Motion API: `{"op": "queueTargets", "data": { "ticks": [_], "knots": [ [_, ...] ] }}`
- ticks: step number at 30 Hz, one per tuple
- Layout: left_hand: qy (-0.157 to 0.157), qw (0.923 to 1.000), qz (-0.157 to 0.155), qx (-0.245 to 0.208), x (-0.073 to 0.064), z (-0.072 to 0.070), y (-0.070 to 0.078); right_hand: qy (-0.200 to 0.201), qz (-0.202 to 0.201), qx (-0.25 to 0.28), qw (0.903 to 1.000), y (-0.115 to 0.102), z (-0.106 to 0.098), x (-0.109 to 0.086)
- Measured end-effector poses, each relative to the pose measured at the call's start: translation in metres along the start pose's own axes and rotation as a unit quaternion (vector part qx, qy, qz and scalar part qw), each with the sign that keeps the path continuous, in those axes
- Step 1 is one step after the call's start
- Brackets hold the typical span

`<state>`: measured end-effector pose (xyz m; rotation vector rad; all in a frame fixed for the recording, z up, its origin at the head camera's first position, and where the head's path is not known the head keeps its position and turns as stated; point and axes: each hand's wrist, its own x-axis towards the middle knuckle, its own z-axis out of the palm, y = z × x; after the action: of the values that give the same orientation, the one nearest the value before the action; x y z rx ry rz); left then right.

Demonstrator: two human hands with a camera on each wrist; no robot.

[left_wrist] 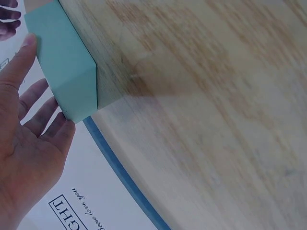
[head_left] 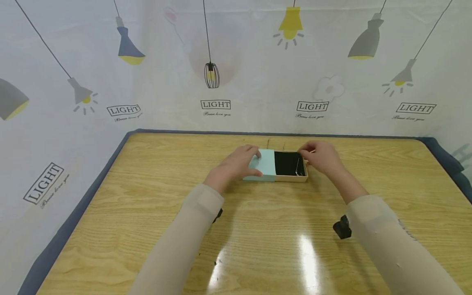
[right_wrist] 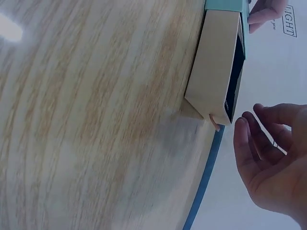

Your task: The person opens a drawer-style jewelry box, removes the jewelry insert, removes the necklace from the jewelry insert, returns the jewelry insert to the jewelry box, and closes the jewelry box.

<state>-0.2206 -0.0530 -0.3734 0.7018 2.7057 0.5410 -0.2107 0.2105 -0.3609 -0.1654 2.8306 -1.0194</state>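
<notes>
A light-blue box sleeve (head_left: 266, 162) lies toward the far side of the table. My left hand (head_left: 239, 162) grips its left part, thumb along the near edge and fingers over the top and far side. From the sleeve's right end sticks out a cream drawer (right_wrist: 213, 57) with a black lining (head_left: 285, 163). A thin silver chain (head_left: 298, 167) lies across the lining near the drawer's right end. My right hand (head_left: 321, 155) is at the drawer's far right corner, thumb and fingertips brought together close to the chain's upper end; I cannot tell what is between them.
A small ribbon tab (right_wrist: 214, 123) hangs from the drawer's end. The wooden table (head_left: 147, 229) has a blue edge (head_left: 221, 132) at the back, against a white curtain (head_left: 250, 82) printed with lamps. Black wrist-camera mounts (head_left: 343, 227) show below the sleeves.
</notes>
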Motion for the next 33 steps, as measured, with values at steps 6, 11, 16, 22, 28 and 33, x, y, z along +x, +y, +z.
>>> {"op": "queueTargets", "data": {
  "ticks": [6, 11, 16, 22, 28, 33],
  "knots": [
    [0.001, 1.0, 0.0, 0.002, 0.0, 0.0, 0.0, 0.001, -0.035, -0.036, 0.9987, -0.001, 0.007, 0.003],
    [0.002, 1.0, 0.001, 0.001, -0.001, 0.0, 0.0, -0.014, -0.059, -0.072, 0.9956, -0.005, 0.011, 0.003],
    [0.002, 1.0, 0.003, 0.001, -0.001, 0.0, 0.0, -0.024, -0.072, -0.095, 0.9926, -0.012, 0.014, 0.002],
    [0.002, 1.0, 0.005, 0.0, -0.001, 0.0, -0.001, -0.029, -0.083, -0.151, 0.9845, -0.013, 0.018, 0.003],
    [0.003, 1.0, 0.006, -0.001, -0.001, 0.0, -0.001, -0.045, -0.085, -0.196, 0.9758, -0.014, 0.023, 0.002],
    [0.004, 1.0, 0.006, -0.002, -0.001, 0.0, -0.001, -0.055, -0.094, -0.235, 0.9659, -0.014, 0.027, 0.003]
  ]
}}
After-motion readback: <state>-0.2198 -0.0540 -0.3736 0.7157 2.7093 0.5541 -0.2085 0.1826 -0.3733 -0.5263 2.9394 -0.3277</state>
